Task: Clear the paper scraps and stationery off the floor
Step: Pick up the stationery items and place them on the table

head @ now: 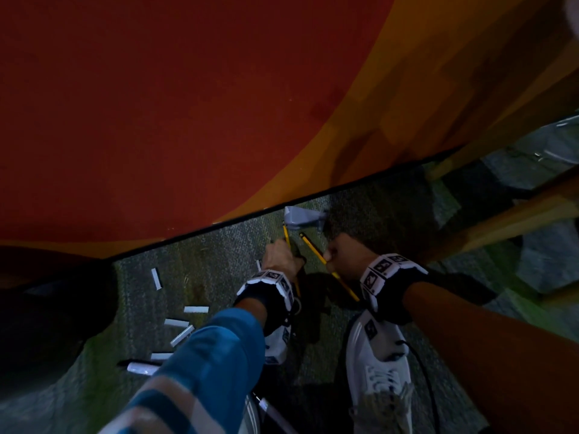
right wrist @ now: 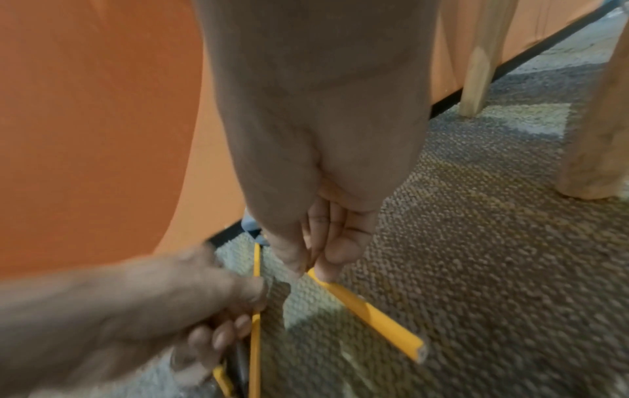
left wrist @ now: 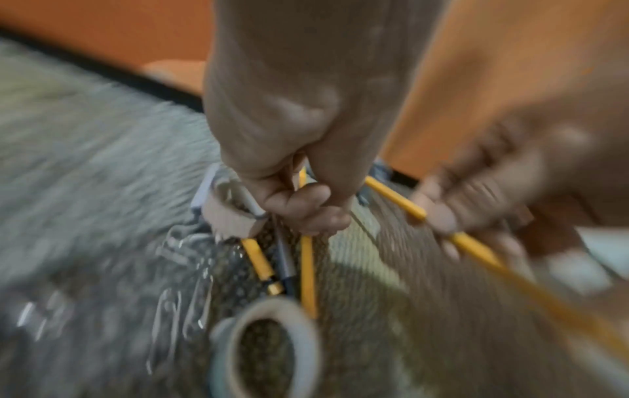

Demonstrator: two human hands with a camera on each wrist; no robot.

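A: Two yellow pencils in hand. Right hand (right wrist: 320, 237) pinches one pencil (right wrist: 371, 309) at mid-shaft, fingertips closed on it, its blunt end free. Left hand (left wrist: 299, 188) curls round a second pencil (left wrist: 308, 272), just beside the right.

B: Handling?

A: Light, rigid, smooth-sided; likely to roll or slip if pinched at the tip. Mid-shaft is the sound hold.

B: Remaining on the carpet (head: 219, 245)?

A: Another pencil (left wrist: 260, 259) and a dark pen (left wrist: 284, 265) under the left hand; tape roll (left wrist: 272, 347) nearer its wrist; paper scraps (head: 175, 324) well to its left. Scraps: flimsy, flat, best lifted by an edge.
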